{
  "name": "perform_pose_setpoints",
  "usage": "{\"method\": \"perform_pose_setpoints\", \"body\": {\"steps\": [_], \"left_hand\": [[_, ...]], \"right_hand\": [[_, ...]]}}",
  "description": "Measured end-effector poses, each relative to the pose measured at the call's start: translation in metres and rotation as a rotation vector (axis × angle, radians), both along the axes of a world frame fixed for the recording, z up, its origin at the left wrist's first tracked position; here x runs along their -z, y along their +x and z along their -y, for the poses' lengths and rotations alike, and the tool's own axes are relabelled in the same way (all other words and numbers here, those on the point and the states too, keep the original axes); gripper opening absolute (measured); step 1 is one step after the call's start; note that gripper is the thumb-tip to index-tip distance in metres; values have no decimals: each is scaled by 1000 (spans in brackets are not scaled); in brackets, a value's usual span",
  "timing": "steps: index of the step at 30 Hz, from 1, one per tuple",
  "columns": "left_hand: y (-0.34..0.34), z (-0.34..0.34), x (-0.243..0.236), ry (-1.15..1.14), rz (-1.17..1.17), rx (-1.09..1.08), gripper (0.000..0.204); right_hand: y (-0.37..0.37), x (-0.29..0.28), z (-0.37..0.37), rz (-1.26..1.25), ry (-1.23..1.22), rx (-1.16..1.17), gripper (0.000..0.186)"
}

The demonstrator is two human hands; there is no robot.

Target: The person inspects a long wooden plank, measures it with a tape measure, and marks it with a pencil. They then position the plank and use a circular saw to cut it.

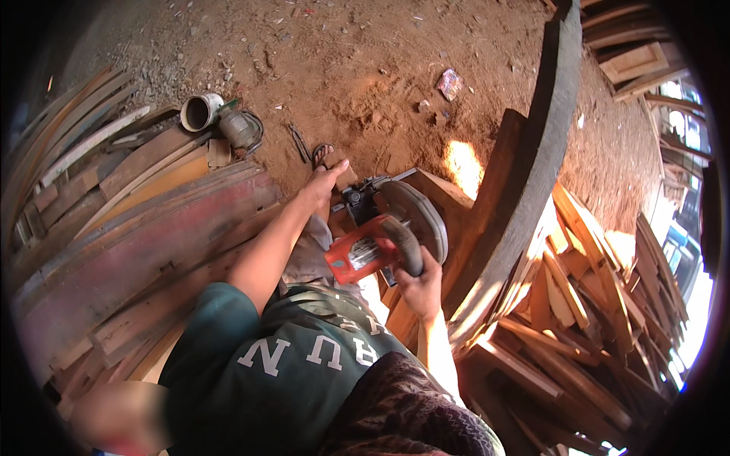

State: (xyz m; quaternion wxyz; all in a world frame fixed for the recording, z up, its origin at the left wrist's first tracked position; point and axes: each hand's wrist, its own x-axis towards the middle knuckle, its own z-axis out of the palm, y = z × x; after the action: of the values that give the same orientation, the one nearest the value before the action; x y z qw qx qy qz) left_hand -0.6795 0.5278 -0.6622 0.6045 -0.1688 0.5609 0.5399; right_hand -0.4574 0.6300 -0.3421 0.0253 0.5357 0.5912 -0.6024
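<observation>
My right hand [420, 285] is wrapped round the dark curved handle of a red circular saw [359, 254]. The saw's grey rounded blade guard [417, 216] faces away from me, over a wooden board [437, 185]. Its blade is hidden under the guard. My left arm reaches past the saw's left side. There my left hand [325, 181] closes on a small brown piece of wood [347, 178] beside the saw's base plate; its lower fingers are partly hidden. A sandalled foot [324, 154] shows just beyond that hand.
A long thick beam [549, 129] runs along my right. Past it lies a heap of cut wood scraps [585, 289]. Stacked planks [167, 220] fill the left, with a white bucket [199, 112] and a grey container [241, 131] at their far end. Bare dirt ground [319, 68] stretches ahead.
</observation>
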Motion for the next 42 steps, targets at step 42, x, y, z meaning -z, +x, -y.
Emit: {"method": "perform_pose_setpoints", "body": {"steps": [42], "left_hand": [[-209, 29, -125, -15, -411, 646, 23]], "right_hand": [[-114, 2, -134, 99, 293, -39, 33]]}}
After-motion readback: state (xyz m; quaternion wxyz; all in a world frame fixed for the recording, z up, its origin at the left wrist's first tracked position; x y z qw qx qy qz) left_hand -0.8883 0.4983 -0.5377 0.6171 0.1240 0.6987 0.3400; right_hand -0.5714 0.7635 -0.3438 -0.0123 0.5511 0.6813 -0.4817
